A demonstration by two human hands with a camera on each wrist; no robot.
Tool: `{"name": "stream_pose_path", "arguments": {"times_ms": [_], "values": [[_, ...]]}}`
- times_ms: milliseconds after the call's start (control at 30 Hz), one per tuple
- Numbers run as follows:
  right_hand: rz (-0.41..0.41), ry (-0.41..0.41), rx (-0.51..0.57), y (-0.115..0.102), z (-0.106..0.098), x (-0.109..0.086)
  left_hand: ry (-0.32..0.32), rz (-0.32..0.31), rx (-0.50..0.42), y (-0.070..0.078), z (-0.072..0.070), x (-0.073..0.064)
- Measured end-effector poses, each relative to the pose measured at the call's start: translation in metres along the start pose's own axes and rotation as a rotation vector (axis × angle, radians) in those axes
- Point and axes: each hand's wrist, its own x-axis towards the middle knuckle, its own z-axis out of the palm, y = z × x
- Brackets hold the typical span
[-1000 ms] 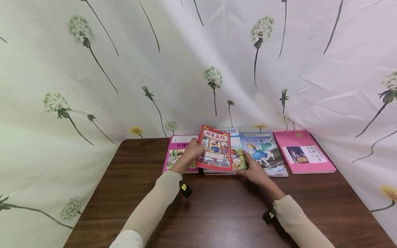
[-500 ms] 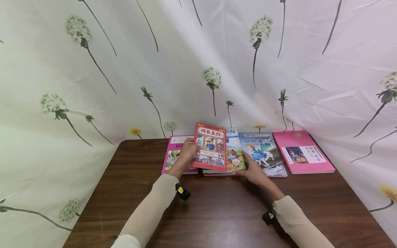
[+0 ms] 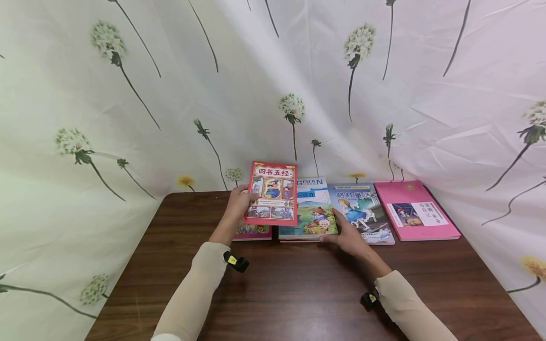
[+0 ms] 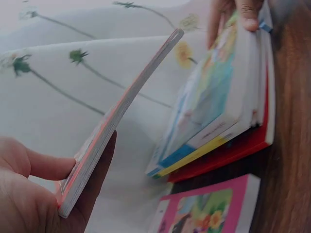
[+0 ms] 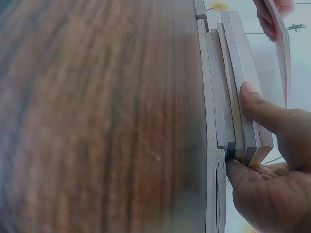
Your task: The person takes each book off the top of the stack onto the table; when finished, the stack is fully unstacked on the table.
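My left hand (image 3: 239,204) pinches a thin red book (image 3: 273,193) by its left edge, thumb on the cover and fingers underneath. In the left wrist view the red book (image 4: 116,121) is tilted and clear of everything below. Beneath it lies a pink book (image 3: 253,232), mostly covered in the head view. My right hand (image 3: 351,235) grips the near right corner of a stack of books (image 3: 313,213), topped by a blue-and-green one. The right wrist view shows my thumb against the front edges of the upper books (image 5: 243,68), with the fingers curled at their side.
Right of the stack lies a blue-grey book (image 3: 362,213) with a girl on its cover. Farther right is a thick pink book (image 3: 418,213). The dark wooden table (image 3: 294,293) stretches toward me. A flower-printed cloth (image 3: 256,94) hangs behind the books.
My left hand has carried the red book leftward and up, off the stack and over the pink book. More of the stack's top cover shows. My right hand has stayed at the stack's corner.
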Motion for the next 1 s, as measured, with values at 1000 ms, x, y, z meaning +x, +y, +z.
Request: {"name": "stream_pose_path", "arguments": {"times_ms": [1000], "values": [[0.021, -0.004, -0.01, -0.002, -0.001, 0.0, 0.127, -0.031, -0.012, 0.01, -0.136, -0.011]]}}
